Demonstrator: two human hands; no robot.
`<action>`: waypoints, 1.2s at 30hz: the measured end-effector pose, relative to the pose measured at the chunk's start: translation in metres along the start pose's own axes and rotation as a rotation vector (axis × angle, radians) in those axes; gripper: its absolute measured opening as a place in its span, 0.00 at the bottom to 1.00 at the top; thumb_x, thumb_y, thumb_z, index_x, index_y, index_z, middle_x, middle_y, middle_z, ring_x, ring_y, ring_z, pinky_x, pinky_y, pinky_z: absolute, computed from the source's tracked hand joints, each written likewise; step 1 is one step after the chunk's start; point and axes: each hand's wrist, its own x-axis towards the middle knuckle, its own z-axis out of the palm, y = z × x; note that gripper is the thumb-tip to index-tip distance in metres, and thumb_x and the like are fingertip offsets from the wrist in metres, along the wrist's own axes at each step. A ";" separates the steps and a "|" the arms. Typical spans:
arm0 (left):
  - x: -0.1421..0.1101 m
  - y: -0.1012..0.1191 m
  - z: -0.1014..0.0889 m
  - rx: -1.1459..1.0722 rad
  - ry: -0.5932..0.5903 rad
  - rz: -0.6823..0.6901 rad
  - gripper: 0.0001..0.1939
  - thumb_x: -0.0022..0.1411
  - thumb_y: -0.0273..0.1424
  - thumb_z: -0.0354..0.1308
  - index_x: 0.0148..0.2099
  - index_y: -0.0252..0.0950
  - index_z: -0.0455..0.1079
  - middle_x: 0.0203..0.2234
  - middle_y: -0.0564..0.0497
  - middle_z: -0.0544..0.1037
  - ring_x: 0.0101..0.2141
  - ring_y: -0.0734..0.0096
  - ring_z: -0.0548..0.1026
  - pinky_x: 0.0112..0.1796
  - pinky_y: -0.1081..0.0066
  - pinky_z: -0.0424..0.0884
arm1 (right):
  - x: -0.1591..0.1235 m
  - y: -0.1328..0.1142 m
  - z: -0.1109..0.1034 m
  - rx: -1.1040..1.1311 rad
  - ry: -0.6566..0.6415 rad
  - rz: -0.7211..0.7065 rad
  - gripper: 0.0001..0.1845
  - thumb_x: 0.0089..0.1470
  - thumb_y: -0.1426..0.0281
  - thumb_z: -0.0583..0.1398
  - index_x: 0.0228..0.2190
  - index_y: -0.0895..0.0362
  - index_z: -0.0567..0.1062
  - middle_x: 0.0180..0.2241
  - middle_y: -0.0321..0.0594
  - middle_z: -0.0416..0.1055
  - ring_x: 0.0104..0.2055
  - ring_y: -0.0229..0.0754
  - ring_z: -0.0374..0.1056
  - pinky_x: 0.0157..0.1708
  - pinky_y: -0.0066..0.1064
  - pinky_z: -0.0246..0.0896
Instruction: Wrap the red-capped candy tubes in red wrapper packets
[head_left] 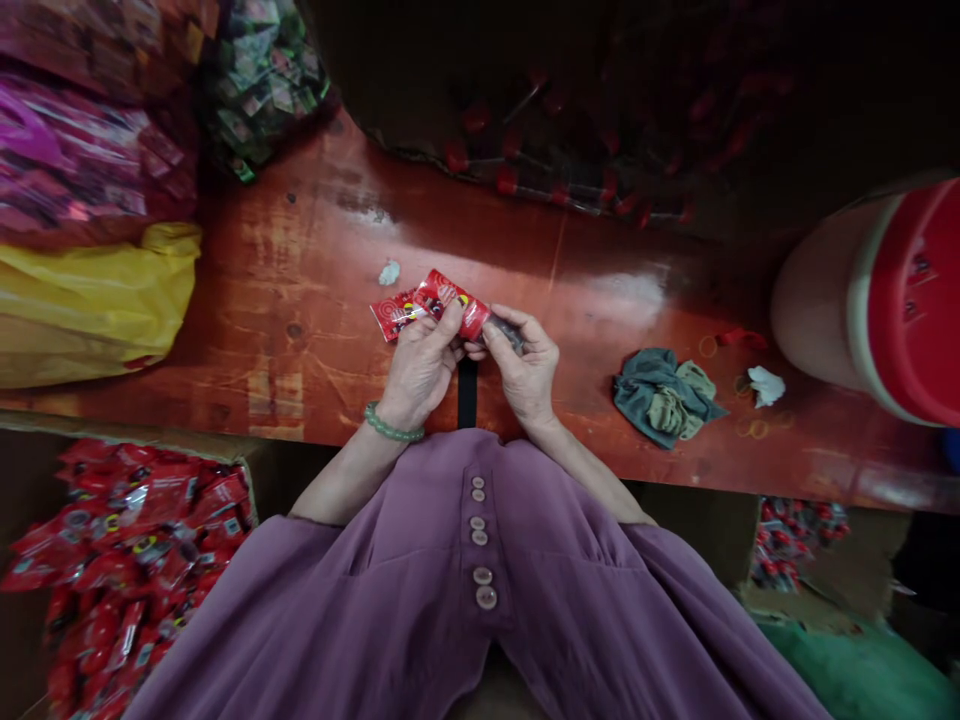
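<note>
Red wooden table (322, 240), worn, glossy; pale glare patches on top.

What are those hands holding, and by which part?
A red packet: the left hand pinches it near its middle; the right hand grips its right end.

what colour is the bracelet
The bracelet is pale green, best seen in the head view.
</note>
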 end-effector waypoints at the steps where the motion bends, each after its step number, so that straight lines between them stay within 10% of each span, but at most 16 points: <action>1: 0.001 0.000 -0.001 0.004 -0.024 -0.014 0.16 0.53 0.41 0.71 0.28 0.34 0.72 0.22 0.53 0.76 0.25 0.77 0.75 0.30 0.76 0.72 | 0.000 0.000 -0.001 -0.023 -0.002 -0.019 0.19 0.54 0.57 0.65 0.44 0.54 0.74 0.36 0.35 0.79 0.31 0.36 0.77 0.34 0.32 0.78; 11: 0.004 -0.014 0.002 0.001 0.048 0.047 0.15 0.48 0.38 0.73 0.25 0.33 0.74 0.19 0.56 0.75 0.21 0.83 0.70 0.27 0.80 0.68 | -0.001 0.008 0.009 -0.206 0.138 -0.233 0.17 0.60 0.57 0.59 0.46 0.54 0.72 0.43 0.41 0.76 0.43 0.38 0.74 0.47 0.34 0.73; 18: 0.005 -0.007 0.002 0.034 0.024 0.100 0.17 0.43 0.42 0.75 0.27 0.35 0.77 0.22 0.54 0.78 0.26 0.77 0.74 0.34 0.74 0.74 | 0.009 -0.016 -0.020 -0.481 -0.256 -0.308 0.20 0.60 0.63 0.60 0.53 0.54 0.72 0.49 0.42 0.78 0.44 0.41 0.76 0.49 0.37 0.74; 28: 0.004 -0.007 -0.006 0.131 -0.019 -0.012 0.18 0.41 0.39 0.77 0.30 0.33 0.78 0.25 0.52 0.80 0.26 0.77 0.76 0.33 0.77 0.74 | 0.006 -0.016 -0.022 -0.351 -0.271 -0.238 0.21 0.62 0.63 0.57 0.55 0.54 0.72 0.52 0.40 0.77 0.52 0.40 0.75 0.53 0.36 0.73; 36: 0.010 -0.004 -0.005 0.122 0.066 0.061 0.18 0.36 0.36 0.79 0.26 0.34 0.75 0.22 0.56 0.78 0.23 0.82 0.73 0.28 0.83 0.71 | 0.007 -0.018 -0.024 -0.724 -0.295 -0.469 0.23 0.64 0.63 0.55 0.58 0.55 0.68 0.53 0.46 0.76 0.53 0.46 0.75 0.54 0.39 0.72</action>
